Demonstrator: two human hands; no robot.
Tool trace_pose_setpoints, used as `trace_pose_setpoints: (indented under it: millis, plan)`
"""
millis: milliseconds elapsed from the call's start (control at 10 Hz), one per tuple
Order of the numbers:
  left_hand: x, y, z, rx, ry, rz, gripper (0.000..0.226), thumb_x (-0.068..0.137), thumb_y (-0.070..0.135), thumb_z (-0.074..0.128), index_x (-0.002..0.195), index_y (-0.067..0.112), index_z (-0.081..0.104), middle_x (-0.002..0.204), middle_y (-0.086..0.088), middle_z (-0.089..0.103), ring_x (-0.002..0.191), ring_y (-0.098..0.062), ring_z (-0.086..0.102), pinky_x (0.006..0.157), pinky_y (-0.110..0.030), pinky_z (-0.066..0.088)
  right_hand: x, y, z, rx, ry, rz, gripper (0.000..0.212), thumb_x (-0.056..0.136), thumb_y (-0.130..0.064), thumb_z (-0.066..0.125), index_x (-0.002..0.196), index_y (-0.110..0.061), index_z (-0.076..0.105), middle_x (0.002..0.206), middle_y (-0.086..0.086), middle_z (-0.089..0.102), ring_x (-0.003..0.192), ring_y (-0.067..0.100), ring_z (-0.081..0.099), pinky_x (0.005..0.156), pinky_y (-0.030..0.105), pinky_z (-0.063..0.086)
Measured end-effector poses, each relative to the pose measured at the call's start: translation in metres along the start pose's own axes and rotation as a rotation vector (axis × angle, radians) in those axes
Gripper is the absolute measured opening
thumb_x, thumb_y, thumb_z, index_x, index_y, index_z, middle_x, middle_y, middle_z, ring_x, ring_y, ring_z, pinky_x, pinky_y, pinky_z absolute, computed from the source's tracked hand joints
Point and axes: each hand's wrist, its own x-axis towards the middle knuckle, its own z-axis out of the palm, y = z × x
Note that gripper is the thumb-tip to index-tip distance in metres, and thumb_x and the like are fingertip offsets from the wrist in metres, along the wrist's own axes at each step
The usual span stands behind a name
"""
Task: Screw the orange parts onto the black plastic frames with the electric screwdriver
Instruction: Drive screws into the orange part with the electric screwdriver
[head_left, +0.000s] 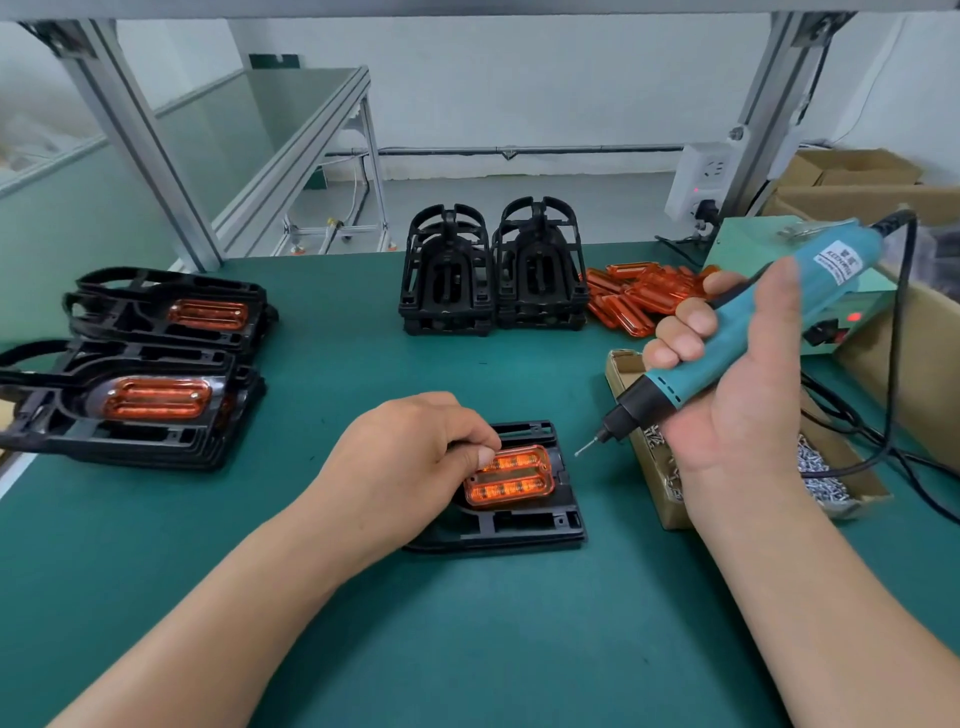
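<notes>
A black plastic frame (530, 525) lies flat on the green mat in front of me, with an orange part (511, 478) seated in it. My left hand (410, 462) rests on the frame's left half, its curled fingers pinching the orange part's upper left edge. My right hand (737, 364) grips the teal electric screwdriver (748, 332), tilted with its bit (584, 448) pointing down-left, hovering just right of the frame and not touching it.
Two stacks of frames with orange parts fitted (145, 395) lie at left. Bare black frames (493, 270) stand at the back, loose orange parts (644, 296) beside them. A cardboard box of screws (821, 473) sits under my right hand; the screwdriver's cable (898, 364) loops right.
</notes>
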Motion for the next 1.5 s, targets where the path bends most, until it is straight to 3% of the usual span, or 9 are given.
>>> trace_pose_setpoints:
  millis: [600, 1000, 1100, 1200, 1300, 1400, 1500]
  plan:
    - [-0.001, -0.002, 0.001, -0.021, -0.022, 0.009, 0.014, 0.1, 0.031, 0.066, 0.096, 0.041, 0.075, 0.093, 0.024, 0.064, 0.089, 0.001, 0.062, 0.08, -0.029, 0.052, -0.001, -0.001, 0.0, 0.007, 0.008, 0.003, 0.04, 0.108, -0.056, 0.051, 0.097, -0.019, 0.06, 0.073, -0.005, 0.047, 0.058, 0.008, 0.045, 0.056, 0.023, 0.045]
    - [-0.003, 0.002, -0.003, -0.012, -0.026, 0.034, 0.017, 0.099, 0.03, 0.064, 0.1, 0.04, 0.077, 0.091, 0.02, 0.065, 0.09, -0.002, 0.063, 0.08, -0.033, 0.054, 0.0, 0.0, -0.001, 0.004, 0.007, -0.002, 0.04, 0.108, -0.056, 0.051, 0.098, -0.019, 0.06, 0.073, -0.005, 0.047, 0.059, 0.008, 0.045, 0.056, 0.023, 0.046]
    - [-0.003, 0.004, -0.005, -0.002, -0.035, 0.044, 0.019, 0.101, 0.03, 0.061, 0.105, 0.042, 0.076, 0.092, 0.019, 0.064, 0.091, -0.002, 0.061, 0.081, -0.033, 0.053, 0.0, 0.0, -0.001, 0.001, 0.005, 0.001, 0.04, 0.108, -0.057, 0.051, 0.097, -0.019, 0.06, 0.073, -0.005, 0.047, 0.058, 0.008, 0.046, 0.056, 0.023, 0.046]
    - [-0.004, 0.007, -0.006, 0.108, -0.035, 0.095, 0.034, 0.104, 0.03, 0.051, 0.133, 0.044, 0.062, 0.095, 0.017, 0.061, 0.097, -0.004, 0.056, 0.086, -0.033, 0.051, 0.0, 0.0, -0.001, 0.0, 0.006, 0.001, 0.04, 0.108, -0.057, 0.051, 0.097, -0.019, 0.06, 0.073, -0.005, 0.047, 0.058, 0.008, 0.045, 0.056, 0.023, 0.046]
    - [-0.005, 0.012, -0.005, 0.184, -0.033, 0.125, 0.054, 0.105, 0.029, 0.04, 0.157, 0.041, 0.034, 0.101, 0.015, 0.058, 0.099, -0.007, 0.052, 0.089, -0.034, 0.049, 0.001, 0.0, -0.002, -0.001, 0.006, -0.003, 0.04, 0.107, -0.057, 0.052, 0.097, -0.019, 0.06, 0.074, -0.005, 0.047, 0.058, 0.008, 0.045, 0.056, 0.023, 0.046]
    - [-0.006, 0.016, -0.005, 0.195, -0.06, 0.137, 0.058, 0.104, 0.029, 0.035, 0.16, 0.044, 0.027, 0.098, 0.013, 0.055, 0.096, -0.01, 0.05, 0.088, -0.035, 0.048, 0.001, 0.0, -0.002, 0.0, 0.004, -0.01, 0.04, 0.106, -0.057, 0.054, 0.097, -0.02, 0.061, 0.074, -0.005, 0.047, 0.058, 0.008, 0.046, 0.056, 0.023, 0.046]
    - [-0.007, 0.013, -0.009, 0.212, -0.074, 0.14, 0.055, 0.103, 0.026, 0.036, 0.15, 0.055, 0.042, 0.091, 0.013, 0.051, 0.091, -0.007, 0.05, 0.084, -0.03, 0.047, 0.001, -0.001, -0.003, 0.0, 0.004, -0.016, 0.04, 0.105, -0.058, 0.056, 0.096, -0.02, 0.063, 0.074, -0.005, 0.048, 0.059, 0.008, 0.046, 0.056, 0.023, 0.046]
